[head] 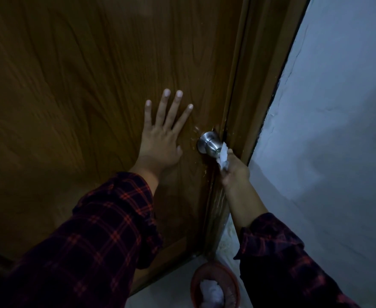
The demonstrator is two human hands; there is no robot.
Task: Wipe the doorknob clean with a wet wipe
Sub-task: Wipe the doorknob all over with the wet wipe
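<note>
A round silver doorknob [208,145] sticks out of the brown wooden door [82,85] near its right edge. My right hand [234,171] is shut on a crumpled white wet wipe [223,157], and the wipe touches the knob's front right side. My left hand [161,138] lies flat on the door just left of the knob, fingers spread and pointing up, holding nothing. Both arms wear dark sleeves with a red plaid pattern.
The wooden door frame [258,85] runs beside the knob, with a pale wall [338,130] to its right. On the floor below stands a small reddish bin [213,285] with white crumpled material inside.
</note>
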